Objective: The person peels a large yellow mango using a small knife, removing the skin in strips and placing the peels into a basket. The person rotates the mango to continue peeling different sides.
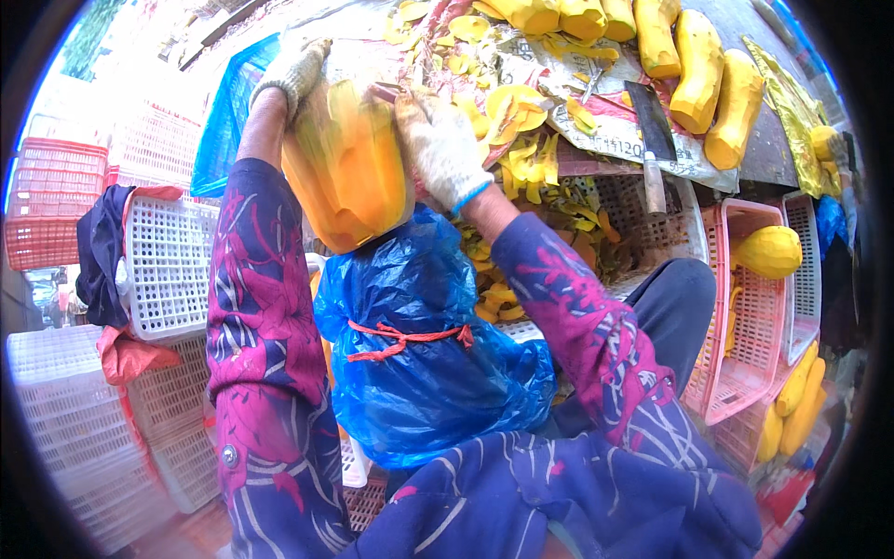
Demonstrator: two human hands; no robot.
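A large yellow-orange squash (349,175), partly peeled and blurred by motion, is tilted above my lap. My left hand (299,73), in a knitted work glove, grips its far upper end. My right hand (443,143), also gloved, is at the squash's right side. Its fingers close around a small tool, apparently a peeler (384,92), whose blade is hard to make out. The squash's near end is close to blue plastic sheeting (419,293) over my lap, tied with a red string (408,337).
Peeled squashes (698,73) line the table at upper right, near a cleaver (651,119) with its handle over the edge. Peelings (517,112) lie on the sacking and fill a crate below. Plastic crates (173,265) stack at left; a pink crate (744,349) stands at right.
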